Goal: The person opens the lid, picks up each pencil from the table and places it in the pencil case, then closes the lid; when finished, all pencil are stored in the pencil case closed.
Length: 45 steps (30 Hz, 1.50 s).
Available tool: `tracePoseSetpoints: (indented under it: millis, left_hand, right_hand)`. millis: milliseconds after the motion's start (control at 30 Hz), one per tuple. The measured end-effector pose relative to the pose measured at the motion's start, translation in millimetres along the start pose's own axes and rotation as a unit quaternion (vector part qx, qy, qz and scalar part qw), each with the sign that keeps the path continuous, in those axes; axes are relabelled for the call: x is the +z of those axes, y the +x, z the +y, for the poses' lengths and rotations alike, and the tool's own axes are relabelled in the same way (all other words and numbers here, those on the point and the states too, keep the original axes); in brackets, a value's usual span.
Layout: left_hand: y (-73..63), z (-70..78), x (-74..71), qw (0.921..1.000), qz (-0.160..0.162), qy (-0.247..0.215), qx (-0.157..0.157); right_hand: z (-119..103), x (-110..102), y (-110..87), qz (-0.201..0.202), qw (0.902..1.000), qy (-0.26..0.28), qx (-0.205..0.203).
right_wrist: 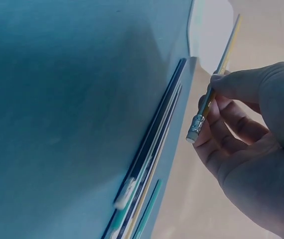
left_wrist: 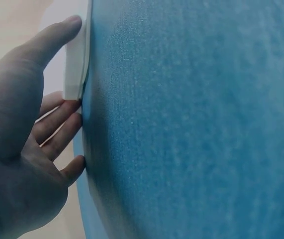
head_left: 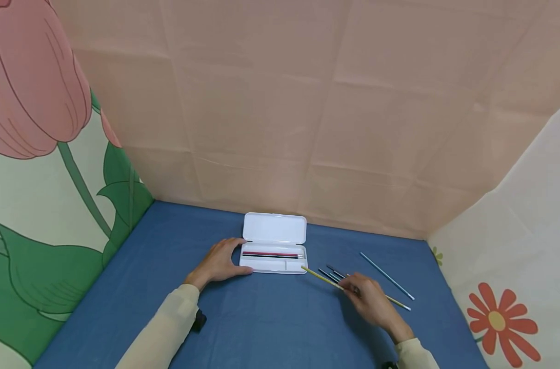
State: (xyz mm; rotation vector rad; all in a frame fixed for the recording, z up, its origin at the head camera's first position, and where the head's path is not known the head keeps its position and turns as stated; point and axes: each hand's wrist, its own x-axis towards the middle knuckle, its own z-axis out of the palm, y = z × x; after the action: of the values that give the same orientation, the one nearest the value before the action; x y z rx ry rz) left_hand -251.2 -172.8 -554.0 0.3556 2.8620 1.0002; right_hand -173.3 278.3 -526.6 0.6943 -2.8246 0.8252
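Note:
A white pencil case [head_left: 261, 264] stands with its lid [head_left: 274, 228] folded back. Inside it lie a red pencil [head_left: 268, 253] and a dark one beside it. My left hand [head_left: 221, 260] holds the case's left end, thumb at the front edge and fingers behind; in the left wrist view the thumb lies against the white case [left_wrist: 74, 64]. My right hand [head_left: 365, 296] pinches a yellow pencil [head_left: 323, 278] between thumb and fingers. Its tip overlaps the case's right front corner, and its eraser end [right_wrist: 196, 127] points back past the hand.
Several dark and teal pencils [right_wrist: 154, 129] lie bunched on the blue cloth [head_left: 261, 318] beneath my right hand. Farther right a single light-blue pencil [head_left: 387, 276] lies slanted. A beige fabric wall [head_left: 261, 128] rises behind the table, with printed flower panels at both sides.

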Motion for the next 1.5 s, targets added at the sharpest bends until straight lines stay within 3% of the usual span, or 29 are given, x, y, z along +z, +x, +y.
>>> tracePoseSetpoints:
  millis: [933,1167,1500]
  left_hand:
    - [-0.2,8.8,2.5,0.9999,0.000,0.002,-0.014]
    - [-1.0,6.7,1.9,0.9999,0.001,0.004,-0.010]
    - [-0.4,6.3,2.6,0.9999,0.000,0.007,-0.009]
  right_hand:
    - [-47,31,104.9,-0.038,0.9989,-0.009,-0.024]
    - [-51,44,123.7,-0.062,0.9978,-0.009,-0.021]
    - [-51,62,144.8,-0.065,0.9977,-0.009,-0.016]
